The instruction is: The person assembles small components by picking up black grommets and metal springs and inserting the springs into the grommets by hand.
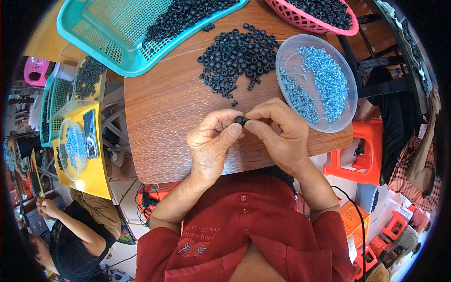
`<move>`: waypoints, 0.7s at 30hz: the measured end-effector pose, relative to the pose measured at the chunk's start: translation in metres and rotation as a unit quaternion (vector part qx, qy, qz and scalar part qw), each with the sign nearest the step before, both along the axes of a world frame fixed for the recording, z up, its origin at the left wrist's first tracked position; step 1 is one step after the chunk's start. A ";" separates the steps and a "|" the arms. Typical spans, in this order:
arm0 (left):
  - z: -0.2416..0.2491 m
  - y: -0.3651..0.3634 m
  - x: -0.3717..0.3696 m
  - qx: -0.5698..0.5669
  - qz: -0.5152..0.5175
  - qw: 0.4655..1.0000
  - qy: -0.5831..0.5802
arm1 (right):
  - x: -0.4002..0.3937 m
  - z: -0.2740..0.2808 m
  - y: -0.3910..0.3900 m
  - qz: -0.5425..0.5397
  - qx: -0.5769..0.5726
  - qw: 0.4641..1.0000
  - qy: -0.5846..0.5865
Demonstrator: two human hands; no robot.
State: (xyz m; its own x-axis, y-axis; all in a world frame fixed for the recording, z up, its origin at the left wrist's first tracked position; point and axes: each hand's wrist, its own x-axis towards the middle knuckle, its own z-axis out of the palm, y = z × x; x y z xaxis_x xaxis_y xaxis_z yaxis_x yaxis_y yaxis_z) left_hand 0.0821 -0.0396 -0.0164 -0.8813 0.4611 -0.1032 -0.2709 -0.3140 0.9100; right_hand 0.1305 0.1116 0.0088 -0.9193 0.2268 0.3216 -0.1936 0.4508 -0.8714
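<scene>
My left hand (210,143) and my right hand (283,134) meet above the near part of the brown table. Between the thumbs and fingertips of both hands is a small round black part (241,121); its far side is covered by my fingers. Just beyond them lies a loose pile of black round parts (235,56), many with a hole in one end. To the right of the pile, a clear round tub lid or tray (353,101) holds many small pale-blue translucent pieces (331,84).
At the back left, a teal mesh basket (89,51) overhangs the wooden table (159,127), with more black parts in it. A pink basket (307,23) of black parts stands at the back right. Red stools (371,155) are on the right; another person (80,239) sits left.
</scene>
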 end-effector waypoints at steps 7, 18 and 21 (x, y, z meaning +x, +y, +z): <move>-0.002 0.002 -0.003 0.025 -0.013 0.998 -0.050 | -0.003 0.007 0.006 0.012 -0.164 0.976 -0.141; -0.001 0.005 -0.009 -0.006 -0.033 0.995 -0.090 | -0.026 0.018 0.029 0.069 -0.150 0.953 -0.254; 0.000 0.006 -0.011 -0.006 -0.037 0.994 -0.104 | -0.029 0.020 0.031 0.075 -0.152 0.950 -0.260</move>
State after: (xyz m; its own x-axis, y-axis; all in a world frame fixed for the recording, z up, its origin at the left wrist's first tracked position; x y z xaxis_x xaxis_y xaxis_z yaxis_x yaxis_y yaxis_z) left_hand 0.0714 -0.0333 -0.0162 -0.8044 0.5208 -0.2860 -0.4753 -0.2752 0.8357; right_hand 0.1011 0.1428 0.0283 -0.9653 0.0896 -0.2451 0.2570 0.1636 -0.9525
